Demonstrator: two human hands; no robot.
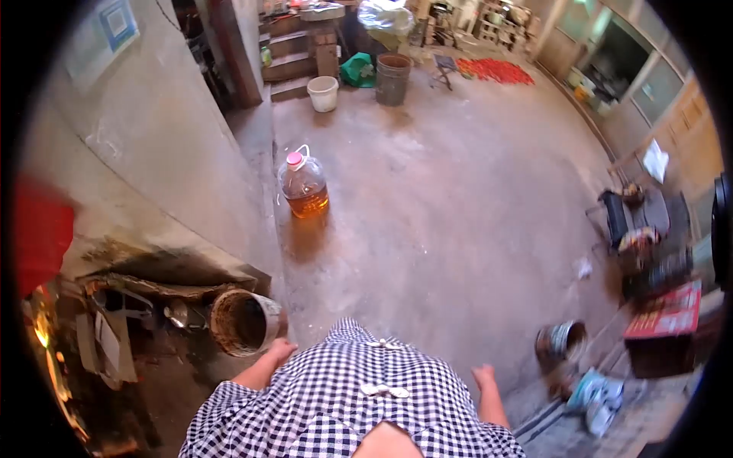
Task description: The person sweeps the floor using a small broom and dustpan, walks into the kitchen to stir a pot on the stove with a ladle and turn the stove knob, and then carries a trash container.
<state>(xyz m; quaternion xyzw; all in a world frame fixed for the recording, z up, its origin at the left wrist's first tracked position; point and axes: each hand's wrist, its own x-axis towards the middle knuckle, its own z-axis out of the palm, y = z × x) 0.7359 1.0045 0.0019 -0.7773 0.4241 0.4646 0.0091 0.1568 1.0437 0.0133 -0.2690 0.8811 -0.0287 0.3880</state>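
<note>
The left hand (283,349) is hanging beside a stained, whitish, cylindrical plastic bucket (272,314), best kept clear; the right hand (483,374) is hanging apart, both seemingly empty.

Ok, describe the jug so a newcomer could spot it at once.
Find the wall on the left, then the concrete floor beside it. Near the wall stands a clear jug, partly filled with amber liquid. Unlike the white bucket farther off, it has a pink cap.
</note>
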